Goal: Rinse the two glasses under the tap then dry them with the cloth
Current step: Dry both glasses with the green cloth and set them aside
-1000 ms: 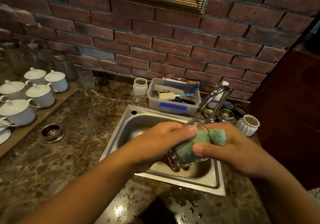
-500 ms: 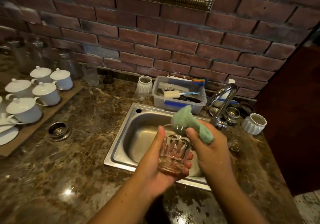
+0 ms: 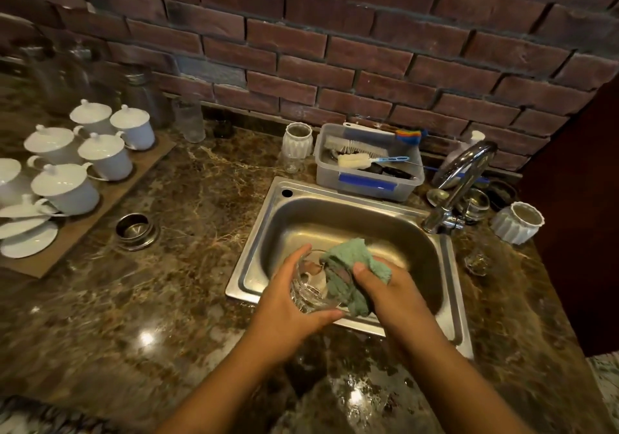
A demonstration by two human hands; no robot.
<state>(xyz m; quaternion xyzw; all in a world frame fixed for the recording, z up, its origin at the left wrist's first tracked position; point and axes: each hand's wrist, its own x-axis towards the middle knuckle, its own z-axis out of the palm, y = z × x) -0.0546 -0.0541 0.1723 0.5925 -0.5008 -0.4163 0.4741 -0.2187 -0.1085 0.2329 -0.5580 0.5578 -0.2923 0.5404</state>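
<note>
Far left, lidded white cups (image 3: pixel 67 192) sit parked on a wooden board (image 3: pixel 110 199), well apart from the action. Moving in, the left hand (image 3: pixel 288 309) has its fingers and thumb curled round a clear ribbed tumbler (image 3: pixel 310 286). It holds the tumbler over the near edge of the steel sink (image 3: pixel 335 205), probably so any drips fall into the basin and not onto the marble. Hard against the tumbler's right side is the green cloth (image 3: pixel 348 266), bunched up and draped over the rim. The right hand (image 3: pixel 395 294) pinches it, thumb on top, the other fingers hidden under the fabric. How far the cloth reaches inside the glass I cannot tell. It reads as drying: one hand steadies, the other works the cloth.

Behind the sink stands a plastic tub (image 3: pixel 368 182) of brushes. On the right, the tap (image 3: pixel 464 175) arches over the basin's corner with no stream visible (rinsing looks finished for this one). Just past the sink's right rim a small clear glass (image 3: pixel 475 261) stands alone on the counter, likely the second one. Whether it is dry I can't say.
</note>
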